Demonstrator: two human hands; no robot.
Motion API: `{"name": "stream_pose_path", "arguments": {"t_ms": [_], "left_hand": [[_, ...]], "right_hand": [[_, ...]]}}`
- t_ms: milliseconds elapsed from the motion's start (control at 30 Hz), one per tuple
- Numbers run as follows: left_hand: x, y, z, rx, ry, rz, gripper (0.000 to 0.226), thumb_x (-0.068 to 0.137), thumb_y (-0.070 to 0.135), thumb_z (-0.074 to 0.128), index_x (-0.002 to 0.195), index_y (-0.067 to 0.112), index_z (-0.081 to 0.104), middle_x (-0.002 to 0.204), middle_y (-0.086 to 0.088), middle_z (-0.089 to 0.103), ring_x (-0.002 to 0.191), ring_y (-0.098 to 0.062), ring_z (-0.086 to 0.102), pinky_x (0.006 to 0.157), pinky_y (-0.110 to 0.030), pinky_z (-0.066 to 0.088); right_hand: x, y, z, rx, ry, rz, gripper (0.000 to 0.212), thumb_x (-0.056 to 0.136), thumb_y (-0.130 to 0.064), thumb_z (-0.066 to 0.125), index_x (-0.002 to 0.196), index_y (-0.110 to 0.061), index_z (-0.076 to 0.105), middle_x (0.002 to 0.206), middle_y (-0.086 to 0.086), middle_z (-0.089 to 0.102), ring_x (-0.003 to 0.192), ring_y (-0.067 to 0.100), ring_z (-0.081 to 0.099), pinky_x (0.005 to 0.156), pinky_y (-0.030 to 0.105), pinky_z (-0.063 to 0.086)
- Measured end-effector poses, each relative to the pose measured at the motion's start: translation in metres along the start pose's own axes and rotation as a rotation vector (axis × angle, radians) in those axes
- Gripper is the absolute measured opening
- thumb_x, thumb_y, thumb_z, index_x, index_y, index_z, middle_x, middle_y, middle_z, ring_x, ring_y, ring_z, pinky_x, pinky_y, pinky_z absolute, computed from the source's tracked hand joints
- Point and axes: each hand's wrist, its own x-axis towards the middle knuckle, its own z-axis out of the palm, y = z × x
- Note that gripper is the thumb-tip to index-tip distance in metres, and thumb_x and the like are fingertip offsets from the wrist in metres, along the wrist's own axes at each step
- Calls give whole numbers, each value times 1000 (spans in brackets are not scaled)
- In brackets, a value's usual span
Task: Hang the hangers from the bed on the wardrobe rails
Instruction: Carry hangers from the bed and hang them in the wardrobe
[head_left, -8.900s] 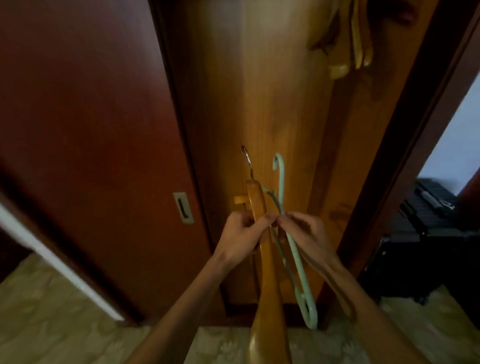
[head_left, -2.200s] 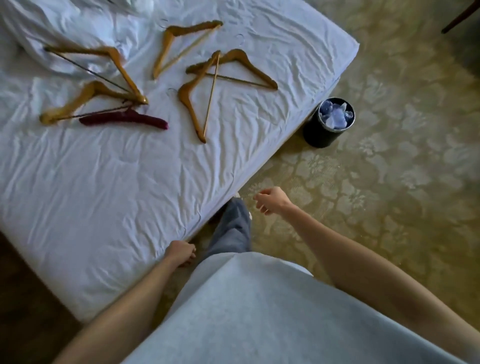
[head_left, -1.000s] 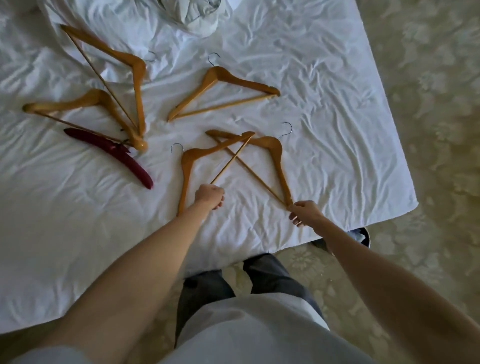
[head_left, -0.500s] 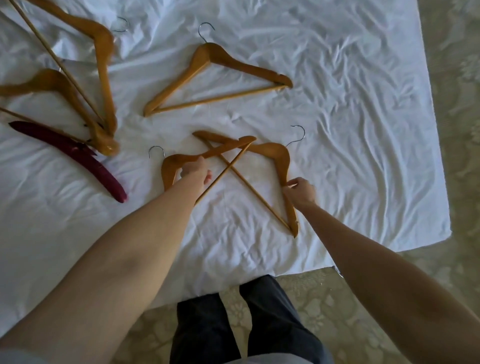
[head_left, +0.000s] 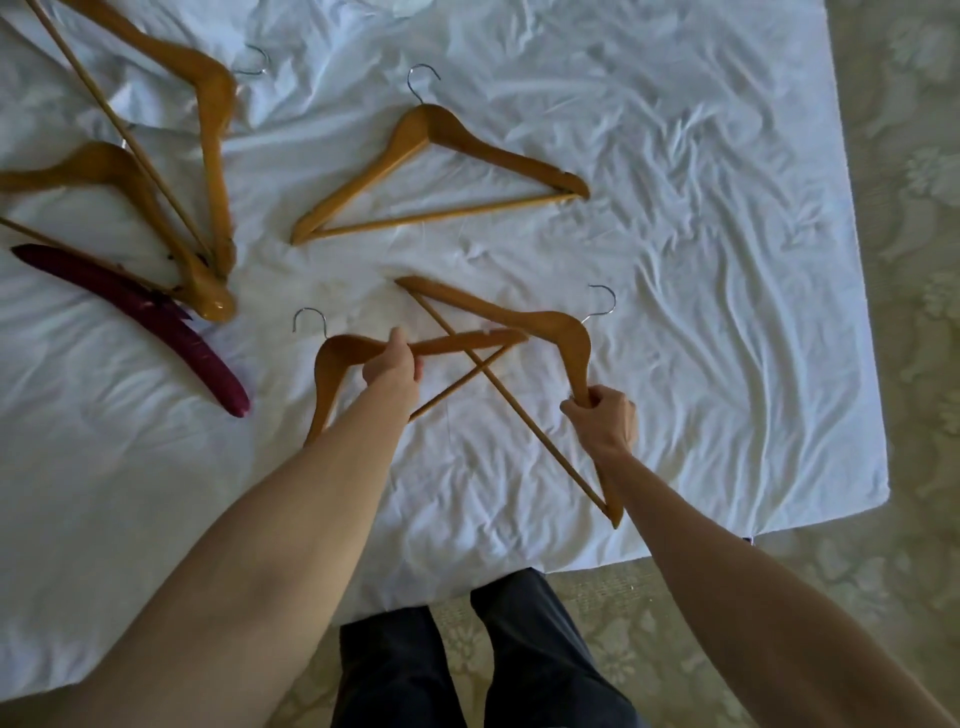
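a wrinkled white bed sheet (head_left: 701, 218) is seen carrying every hanger; no container is visible. at far left a padded dark red hanger (head_left: 156, 322) is laid flat, long axis running from upper left to lower right, touching the lower tips of two overlapping wooden hangers (head_left: 208, 171) whose metal hooks are turned toward the top of the view. further right, a lone wooden hanger (head_left: 441, 171) is laid flat with its crossbar toward the viewer and its hook pointing up and away. below it, two glossy wooden hangers are crossed at their thin crossbars. the left crossed hanger (head_left: 332, 358), hook pointing up-left, is gripped on its upper arm by the left hand (head_left: 392, 366), fingers curled round the wood. the right crossed hanger (head_left: 550, 327), hook pointing up-right, long arm running down toward the bed edge, is clasped on that arm by the right hand (head_left: 605, 418), fingers wrapped round it. dark trouser legs (head_left: 467, 665) are seen over a pale patterned floor (head_left: 909, 260).
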Motion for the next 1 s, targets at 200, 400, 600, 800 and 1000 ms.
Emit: {"name": "stream_pose_path", "arguments": {"t_ms": [200,400,600,800,1000], "left_hand": [[-62,-23,-35,39,58,92,54,84,49,61,117,7,64,106,-14,73,97,-30,71,89,-42,59],[-130,-37,-87,162,-70,314,48,87,39,67,118,3,68,116,-22,70,108,-36,68,91,-44,56],[-206,-51,-146,149,-81,477,21,92,22,61,90,3,70,60,-4,64,50,-12,56,54,-25,43],[-240,-77,-214,-1,-42,505,23,94,25,62,88,4,71,59,-3,61,51,-9,53,59,-25,41],[-242,-112,-289,-131,34,612,29,93,27,64,75,5,71,56,1,67,48,-5,57,60,-26,47]], "right_hand": [[-64,-26,-24,159,-25,-131,15,76,-25,70,75,-13,61,61,2,54,50,13,47,50,31,41],[-139,-65,-53,252,-204,-284,7,86,-14,66,90,-14,72,64,-1,64,56,10,59,56,22,46],[-209,-86,-70,187,-333,-503,5,86,-19,69,91,-19,68,68,3,62,58,12,55,57,29,48],[-274,-104,-53,179,-395,-608,2,90,-17,66,89,-16,64,71,7,58,61,15,52,60,30,48],[-340,-119,-20,116,-451,-732,8,90,-17,66,95,-21,71,76,11,67,61,14,55,58,26,47]]}}
